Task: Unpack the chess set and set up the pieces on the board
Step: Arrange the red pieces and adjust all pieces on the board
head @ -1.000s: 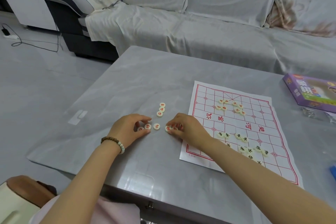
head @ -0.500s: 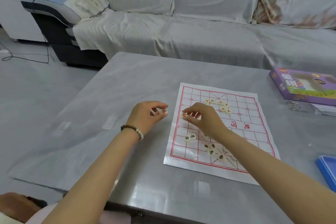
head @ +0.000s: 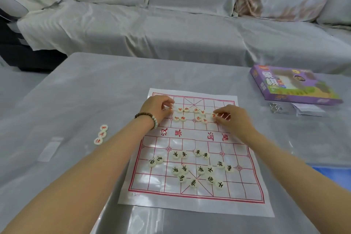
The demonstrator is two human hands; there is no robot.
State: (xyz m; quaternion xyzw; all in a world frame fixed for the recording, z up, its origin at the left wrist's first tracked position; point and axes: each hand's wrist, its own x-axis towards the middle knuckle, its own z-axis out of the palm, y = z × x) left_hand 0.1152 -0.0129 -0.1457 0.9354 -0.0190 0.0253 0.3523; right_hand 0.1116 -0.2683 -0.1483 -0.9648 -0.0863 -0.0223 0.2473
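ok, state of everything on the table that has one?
board: unfolded, lying flat
red pieces: loose cluster on far half, face up
black pieces: scattered on near half, face up
three spare red pieces: off the board to its left, in a row
box: lying flat, looks closed
left hand: fingers curled on leftmost red piece
right hand: pinching rightmost red piece

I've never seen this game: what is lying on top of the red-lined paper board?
Black-lettered discs scattered over its near half, red-lettered discs on the far half, some pinched by the left hand and right hand. Anything beneath those hands is covered.
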